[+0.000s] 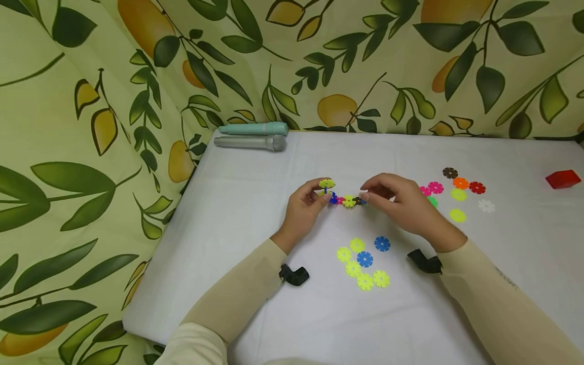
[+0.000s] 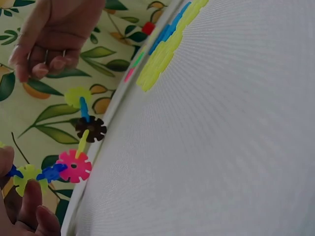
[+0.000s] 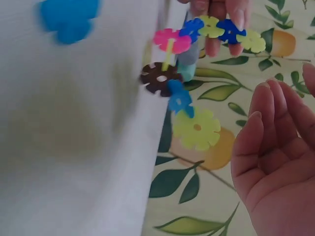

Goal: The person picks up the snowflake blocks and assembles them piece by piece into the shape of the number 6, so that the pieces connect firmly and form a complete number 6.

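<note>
A chain of slotted flower-shaped plastic discs (image 1: 349,201) hangs in a curve between the hands, joined edge to edge in yellow, blue, pink and brown. My left hand (image 1: 302,209) pinches it near one end, thumb and fingers on a yellow disc (image 2: 29,178) beside dark blue ones. A pink disc (image 2: 75,166) and a brown disc (image 3: 161,78) follow along the chain. Its far end is a yellow disc (image 3: 197,129) on a light blue one. Close beside that end, my right hand (image 1: 401,205) has loosely bent fingers, and the right wrist view shows nothing between them.
Loose yellow and blue discs (image 1: 365,259) lie on the white table nearer the body. Several mixed-colour discs (image 1: 460,183) lie to the right, with a red block (image 1: 562,179) farther off. Two microphones (image 1: 251,143) rest at the back left, before a patterned curtain (image 1: 337,61).
</note>
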The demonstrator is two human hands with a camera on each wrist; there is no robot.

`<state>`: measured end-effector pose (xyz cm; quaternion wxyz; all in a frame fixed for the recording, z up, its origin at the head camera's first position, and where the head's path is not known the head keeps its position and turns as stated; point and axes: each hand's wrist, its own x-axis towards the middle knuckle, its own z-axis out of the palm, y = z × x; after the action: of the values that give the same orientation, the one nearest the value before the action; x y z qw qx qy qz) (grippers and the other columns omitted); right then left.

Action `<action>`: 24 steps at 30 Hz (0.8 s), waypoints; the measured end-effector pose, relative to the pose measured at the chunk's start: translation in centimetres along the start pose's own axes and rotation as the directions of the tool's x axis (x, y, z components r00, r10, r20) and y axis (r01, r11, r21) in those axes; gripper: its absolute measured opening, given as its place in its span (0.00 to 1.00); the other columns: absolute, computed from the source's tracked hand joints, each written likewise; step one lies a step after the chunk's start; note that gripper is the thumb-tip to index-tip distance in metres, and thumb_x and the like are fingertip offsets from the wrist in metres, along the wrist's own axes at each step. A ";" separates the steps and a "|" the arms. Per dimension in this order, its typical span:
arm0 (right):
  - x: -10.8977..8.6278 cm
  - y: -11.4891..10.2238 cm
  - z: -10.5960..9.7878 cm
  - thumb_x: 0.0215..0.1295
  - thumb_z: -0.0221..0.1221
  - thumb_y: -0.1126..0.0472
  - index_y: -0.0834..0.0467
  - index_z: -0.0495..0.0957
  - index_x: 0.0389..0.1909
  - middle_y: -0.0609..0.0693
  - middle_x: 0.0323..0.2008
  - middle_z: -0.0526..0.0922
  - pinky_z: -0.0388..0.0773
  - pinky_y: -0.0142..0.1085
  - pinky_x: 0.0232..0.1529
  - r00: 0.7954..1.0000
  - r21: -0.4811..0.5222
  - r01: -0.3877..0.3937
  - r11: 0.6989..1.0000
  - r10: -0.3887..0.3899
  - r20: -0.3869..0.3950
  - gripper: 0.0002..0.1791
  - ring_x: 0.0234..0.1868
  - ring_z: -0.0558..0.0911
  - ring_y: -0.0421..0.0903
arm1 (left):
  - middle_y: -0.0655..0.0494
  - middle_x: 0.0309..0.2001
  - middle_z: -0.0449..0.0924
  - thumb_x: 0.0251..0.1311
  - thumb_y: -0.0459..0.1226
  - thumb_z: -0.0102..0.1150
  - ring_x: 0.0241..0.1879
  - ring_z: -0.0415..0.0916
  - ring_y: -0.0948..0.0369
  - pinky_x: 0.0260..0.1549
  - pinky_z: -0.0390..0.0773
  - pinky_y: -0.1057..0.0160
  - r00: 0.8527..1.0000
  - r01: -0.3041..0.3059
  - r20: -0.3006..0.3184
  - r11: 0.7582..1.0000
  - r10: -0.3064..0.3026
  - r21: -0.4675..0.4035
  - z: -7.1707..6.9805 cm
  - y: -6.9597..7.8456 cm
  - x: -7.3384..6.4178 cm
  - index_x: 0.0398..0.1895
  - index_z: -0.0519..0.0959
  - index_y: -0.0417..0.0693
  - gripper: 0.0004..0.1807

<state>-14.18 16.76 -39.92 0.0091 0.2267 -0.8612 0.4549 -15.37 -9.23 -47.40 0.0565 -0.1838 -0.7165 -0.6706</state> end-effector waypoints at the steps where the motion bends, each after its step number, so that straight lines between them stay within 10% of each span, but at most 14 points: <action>1: -0.5 0.3 -0.2 0.77 0.69 0.62 0.57 0.88 0.50 0.47 0.41 0.87 0.80 0.29 0.41 1.000 0.005 -0.014 1.000 0.014 0.000 0.06 0.40 0.82 0.47 | 0.42 0.52 0.82 0.74 0.26 0.66 0.32 0.70 0.61 0.28 0.71 0.67 1.000 0.000 -0.008 1.000 0.000 0.008 0.0 0.0 0.0 0.66 0.82 0.37 0.19; 12: -5.0 4.4 -1.6 0.69 0.76 0.62 0.59 0.85 0.57 0.48 0.46 0.84 0.78 0.30 0.46 0.965 0.012 -0.162 0.987 0.156 0.208 0.18 0.47 0.79 0.50 | 0.33 0.55 0.78 0.74 0.22 0.62 0.28 0.70 0.59 0.24 0.74 0.67 0.999 -0.005 -0.033 0.998 0.003 -0.062 -0.1 0.1 0.1 0.67 0.78 0.32 0.20; 24: -5.7 5.2 -1.4 0.64 0.79 0.62 0.49 0.87 0.49 0.42 0.51 0.80 0.81 0.36 0.57 0.910 -0.081 -0.089 0.993 0.114 0.398 0.16 0.58 0.78 0.51 | 0.33 0.44 0.81 0.82 0.29 0.57 0.31 0.75 0.45 0.27 0.81 0.63 0.998 0.019 -0.061 0.995 -0.025 -0.098 0.0 0.2 0.0 0.59 0.81 0.32 0.11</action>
<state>-11.40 22.50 -44.43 -0.1849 0.2697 -0.8688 0.3718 -15.34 -9.17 -47.22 0.0623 -0.1571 -0.6829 -0.7107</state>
